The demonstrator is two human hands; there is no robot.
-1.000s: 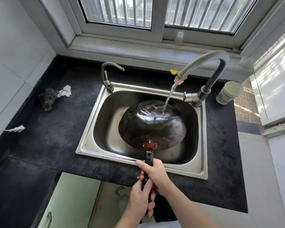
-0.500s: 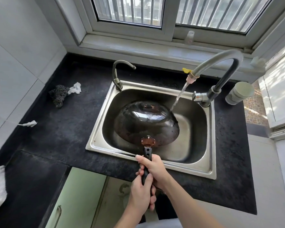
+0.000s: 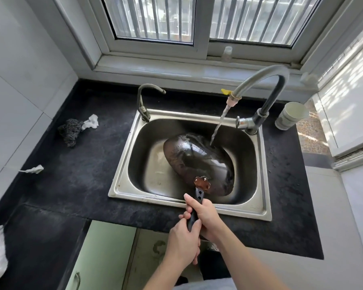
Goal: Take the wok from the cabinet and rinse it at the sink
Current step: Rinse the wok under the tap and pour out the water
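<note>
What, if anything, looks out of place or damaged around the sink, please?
The wok is held upside down and tilted in the sink, and its handle bracket is reddish-brown, as if rusted. Two torn white scraps lie loose on the counter.

We see the dark round metal wok [image 3: 199, 162] wet and glossy on its underside, with light sliding over it in smooth streaks. Its reddish-brown bracket [image 3: 202, 183] looks rusty and rough; the black straight handle [image 3: 199, 194] looks like matt plastic. The rectangular stainless-steel sink [image 3: 120, 185] has a dull brushed sheen. Around it we find the black speckled stone-like countertop [image 3: 82, 181], matt and grainy. The tall curved grey metal faucet [image 3: 250, 80] is satin rather than shiny. The dark wiry scouring pad [image 3: 69, 130] looks coarse; the white wall tiles [image 3: 19, 91] are smooth and faintly glossy
</note>
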